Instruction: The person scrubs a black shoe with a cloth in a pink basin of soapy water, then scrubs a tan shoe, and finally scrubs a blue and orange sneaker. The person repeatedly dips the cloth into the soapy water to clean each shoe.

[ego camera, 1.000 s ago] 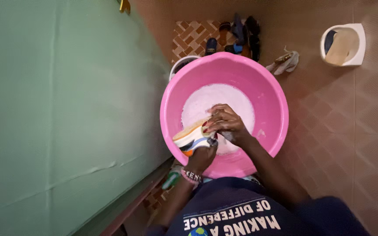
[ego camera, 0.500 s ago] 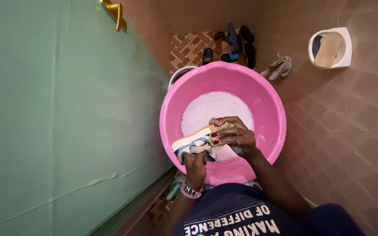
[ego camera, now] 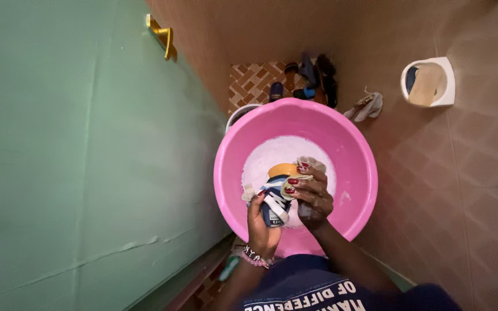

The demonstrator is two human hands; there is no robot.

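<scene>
Over the round, glossy pink plastic basin (ego camera: 358, 150) of foamy white water, her left hand (ego camera: 262, 226) curls fingers around a small multicoloured shoe (ego camera: 276, 196) while the right hand (ego camera: 313, 193) pinches a pale wet cloth (ego camera: 305, 166) against it.

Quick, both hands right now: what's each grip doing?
Left hand: closed, holding the shoe over the pink basin.
Right hand: closed, pressing a cloth against the shoe.
</scene>
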